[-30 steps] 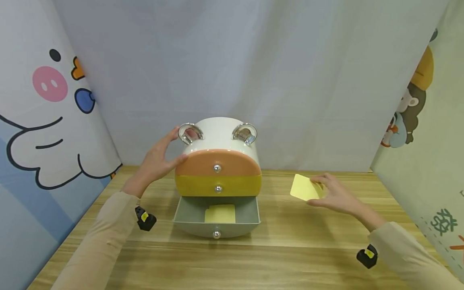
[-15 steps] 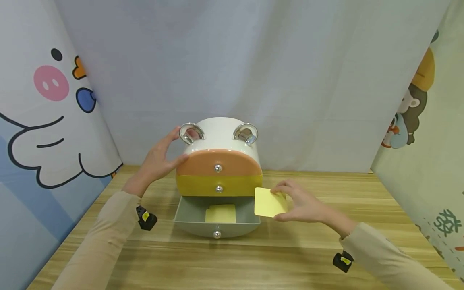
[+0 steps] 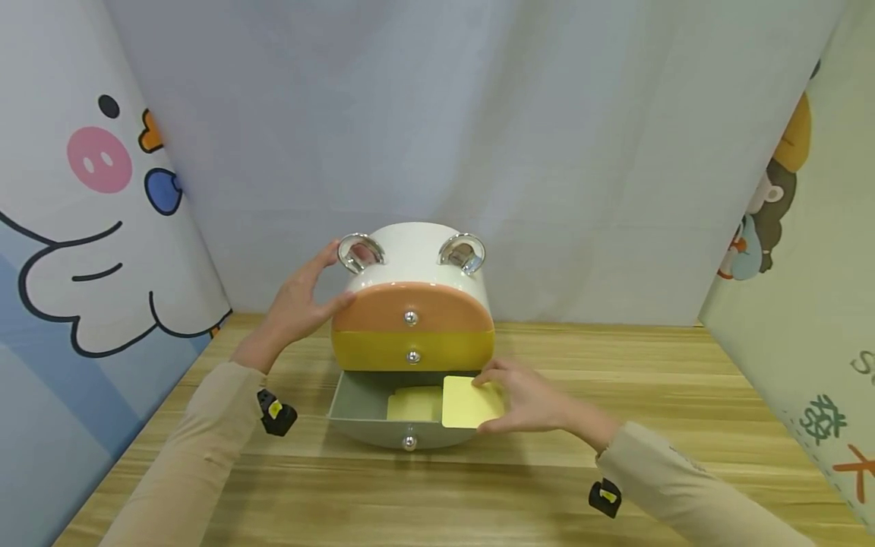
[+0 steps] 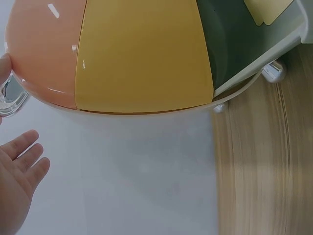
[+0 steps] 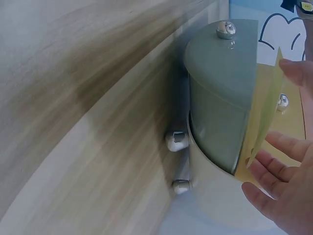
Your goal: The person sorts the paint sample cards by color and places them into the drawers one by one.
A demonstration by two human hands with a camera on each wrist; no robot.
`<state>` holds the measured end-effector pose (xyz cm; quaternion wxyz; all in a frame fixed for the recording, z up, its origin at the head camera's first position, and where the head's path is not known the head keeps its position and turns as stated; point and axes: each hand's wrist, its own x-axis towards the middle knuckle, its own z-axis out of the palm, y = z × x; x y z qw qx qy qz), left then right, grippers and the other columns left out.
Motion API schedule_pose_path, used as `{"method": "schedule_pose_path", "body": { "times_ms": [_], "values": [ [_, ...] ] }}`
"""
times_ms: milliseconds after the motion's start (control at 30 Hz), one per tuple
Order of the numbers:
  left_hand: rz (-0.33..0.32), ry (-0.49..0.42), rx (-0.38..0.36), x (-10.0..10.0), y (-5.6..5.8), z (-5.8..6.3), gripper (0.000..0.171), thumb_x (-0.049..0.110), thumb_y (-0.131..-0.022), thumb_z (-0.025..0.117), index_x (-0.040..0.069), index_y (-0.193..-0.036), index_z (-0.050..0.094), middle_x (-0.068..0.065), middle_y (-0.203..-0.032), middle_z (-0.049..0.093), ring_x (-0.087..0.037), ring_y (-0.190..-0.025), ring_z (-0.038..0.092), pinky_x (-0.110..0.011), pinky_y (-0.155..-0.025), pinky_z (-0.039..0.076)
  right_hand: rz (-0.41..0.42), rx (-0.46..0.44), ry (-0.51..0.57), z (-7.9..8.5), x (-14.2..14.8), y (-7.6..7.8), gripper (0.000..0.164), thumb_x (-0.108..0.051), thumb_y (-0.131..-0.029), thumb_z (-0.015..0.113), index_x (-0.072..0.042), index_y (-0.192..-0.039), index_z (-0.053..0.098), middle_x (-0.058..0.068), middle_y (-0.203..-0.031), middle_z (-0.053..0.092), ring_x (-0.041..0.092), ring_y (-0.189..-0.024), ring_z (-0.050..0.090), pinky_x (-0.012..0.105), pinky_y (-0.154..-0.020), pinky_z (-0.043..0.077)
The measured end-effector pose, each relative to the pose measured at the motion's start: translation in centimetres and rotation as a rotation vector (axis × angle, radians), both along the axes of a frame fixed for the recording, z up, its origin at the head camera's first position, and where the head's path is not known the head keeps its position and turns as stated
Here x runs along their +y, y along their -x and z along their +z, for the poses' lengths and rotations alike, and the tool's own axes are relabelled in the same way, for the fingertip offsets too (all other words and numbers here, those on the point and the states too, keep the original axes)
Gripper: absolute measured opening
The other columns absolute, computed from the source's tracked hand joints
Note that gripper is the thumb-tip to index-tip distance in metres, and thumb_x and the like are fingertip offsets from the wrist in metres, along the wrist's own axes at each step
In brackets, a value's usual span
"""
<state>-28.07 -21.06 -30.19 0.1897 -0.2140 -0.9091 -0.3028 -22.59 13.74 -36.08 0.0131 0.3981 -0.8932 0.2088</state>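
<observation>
A small rounded drawer cabinet [image 3: 424, 254] with a white body and silver ear-like rings stands on the table. Its orange drawer [image 3: 372, 308] and yellow drawer [image 3: 372, 351] are closed; the green bottom drawer [image 3: 362, 395] is pulled out. Yellow cards [image 3: 414, 404] lie inside it. My right hand [image 3: 529, 399] pinches a thin, square yellow card [image 3: 467, 404] with rounded corners over the drawer's right side. At the cabinet's upper left, my left hand [image 3: 294, 304] touches the orange drawer's edge with its thumb [image 4: 4, 67]; its other fingers [image 4: 29, 156] are extended.
The wood-grain table [image 3: 328, 501] extends around the cabinet. A pale curtain [image 3: 581, 152] hangs behind it, with cartoon-printed panels at left and right. Silver feet [image 5: 177, 141] show under the cabinet, and the green drawer has a silver knob [image 5: 226, 29].
My right hand has carried the yellow card leftward from the table's right side to over the green drawer. My left hand has stayed at the cabinet.
</observation>
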Motion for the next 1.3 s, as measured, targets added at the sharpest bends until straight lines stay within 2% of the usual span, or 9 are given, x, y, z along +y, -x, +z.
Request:
{"method": "schedule_pose_path", "body": {
  "times_ms": [300, 533, 733, 967, 1300],
  "values": [
    [0.007, -0.002, -0.024, 0.0, -0.1, 0.1, 0.080, 0.040, -0.085, 0.060, 0.018, -0.147, 0.015, -0.019, -0.138, 0.038, -0.038, -0.129, 0.030, -0.059, -0.102, 0.023, 0.001, 0.016, 0.018, -1.2, -1.4, 0.3, 0.052, -0.036, -0.066, 0.074, -0.004, -0.106, 0.063, 0.008, -0.109, 0.055, 0.021, -0.100, 0.052, 0.037, -0.090, 0.043],
    [0.010, 0.004, -0.015, 0.0, -0.1, 0.0, 0.080, 0.038, -0.085, 0.061, 0.018, -0.147, 0.016, -0.020, -0.137, 0.039, -0.038, -0.128, 0.031, -0.058, -0.102, 0.024, -0.010, 0.017, 0.058, -2.3, -1.7, 0.8, 0.052, -0.037, -0.068, 0.073, -0.004, -0.107, 0.063, 0.007, -0.111, 0.054, 0.022, -0.102, 0.051, 0.039, -0.091, 0.042],
    [0.007, 0.005, -0.018, 0.0, 0.0, 0.0, 0.079, 0.037, -0.085, 0.060, 0.016, -0.147, 0.016, -0.021, -0.137, 0.039, -0.038, -0.128, 0.031, -0.058, -0.102, 0.023, -0.015, 0.049, 0.090, -3.0, -1.9, 0.9, 0.053, -0.041, -0.070, 0.072, -0.005, -0.108, 0.063, 0.006, -0.110, 0.055, 0.022, -0.103, 0.051, 0.040, -0.090, 0.043],
    [0.017, 0.005, -0.025, 0.1, 0.1, -0.2, 0.081, 0.039, -0.084, 0.061, 0.019, -0.147, 0.015, -0.020, -0.138, 0.039, -0.038, -0.128, 0.031, -0.059, -0.102, 0.024, -0.001, 0.086, 0.142, -3.9, -1.7, 1.3, 0.049, -0.037, -0.073, 0.072, -0.004, -0.108, 0.063, 0.006, -0.110, 0.057, 0.022, -0.103, 0.053, 0.039, -0.089, 0.043],
    [0.029, 0.012, -0.031, 0.1, 0.4, -0.4, 0.080, 0.040, -0.085, 0.060, 0.019, -0.147, 0.014, -0.019, -0.138, 0.038, -0.038, -0.128, 0.031, -0.059, -0.101, 0.024, 0.009, 0.057, 0.219, -4.3, -1.5, 1.6, 0.049, -0.035, -0.074, 0.072, -0.002, -0.109, 0.062, 0.005, -0.109, 0.058, 0.021, -0.102, 0.053, 0.038, -0.089, 0.044]
  ]
}}
